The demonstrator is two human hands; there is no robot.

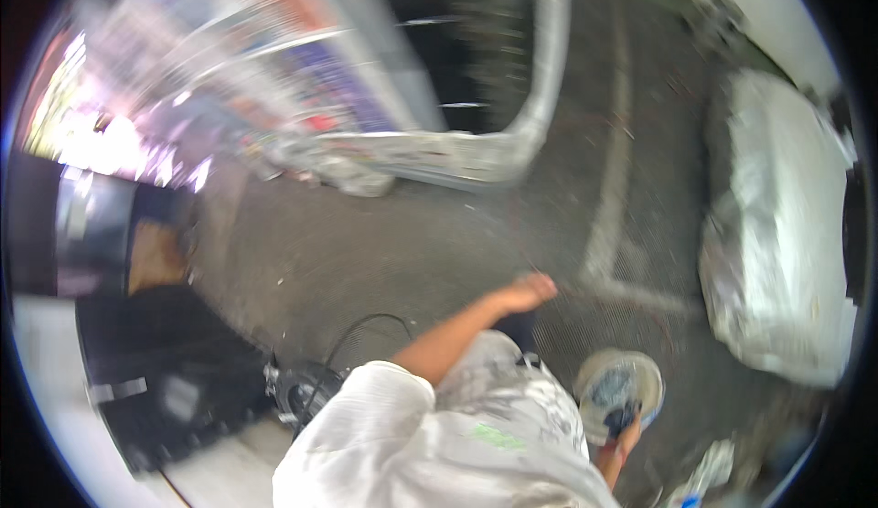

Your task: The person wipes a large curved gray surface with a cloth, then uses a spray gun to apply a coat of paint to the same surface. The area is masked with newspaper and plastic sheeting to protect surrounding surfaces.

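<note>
The pale tub is lower right in the frame, the right hand apparently grasping a dark item at its near rim; a careless tilt could spill it; the blurred central left hand's grip I cannot tell

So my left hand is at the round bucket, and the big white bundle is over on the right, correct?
Not quite: the head view shows your right hand at the round bucket, not your left hand. The big white bundle is indeed on the right.
</note>
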